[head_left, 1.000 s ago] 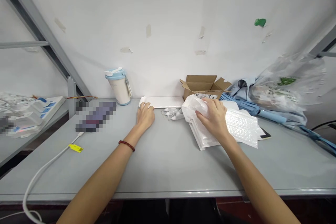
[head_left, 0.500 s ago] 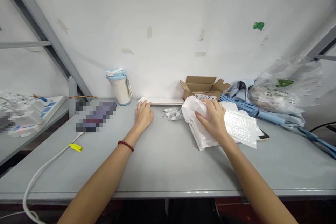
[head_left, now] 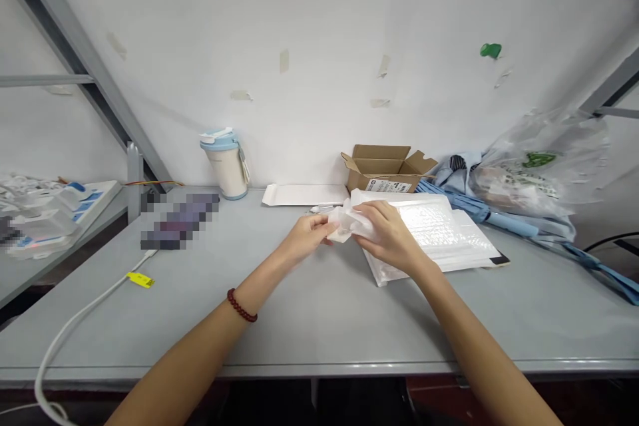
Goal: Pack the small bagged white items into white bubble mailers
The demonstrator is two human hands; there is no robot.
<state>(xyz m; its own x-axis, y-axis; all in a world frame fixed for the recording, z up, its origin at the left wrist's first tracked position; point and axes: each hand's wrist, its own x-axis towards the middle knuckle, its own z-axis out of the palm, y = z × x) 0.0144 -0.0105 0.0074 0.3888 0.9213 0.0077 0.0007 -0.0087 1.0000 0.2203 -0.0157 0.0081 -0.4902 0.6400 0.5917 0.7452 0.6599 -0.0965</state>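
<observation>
Crumpled white plastic wrapping (head_left: 341,221) is held between my two hands, over the middle of the table. My left hand (head_left: 309,234) pinches its left end, thumb against fingers. Around its right part my right hand (head_left: 387,234) is closed, fingers wrapped over it. Beneath and behind the right hand lie white bubble mailers (head_left: 459,239) in a loose stack. Small white pieces with thin wires (head_left: 327,208) lie just beyond the wrapping, mostly hidden by it. Farther back is a long, flat white envelope-like piece (head_left: 304,195).
An open cardboard box (head_left: 382,170) stands by the wall. Left of it are a cream and blue tumbler (head_left: 227,163) and a blurred dark device (head_left: 182,221) with a white cable (head_left: 94,309). Blue fabric straps (head_left: 519,223) and a clear plastic bag (head_left: 544,166) lie at right.
My left hand has left the flat white piece, moved right and towards me, and taken hold of the wrapping. My right hand has shifted slightly left and lower with the wrapping.
</observation>
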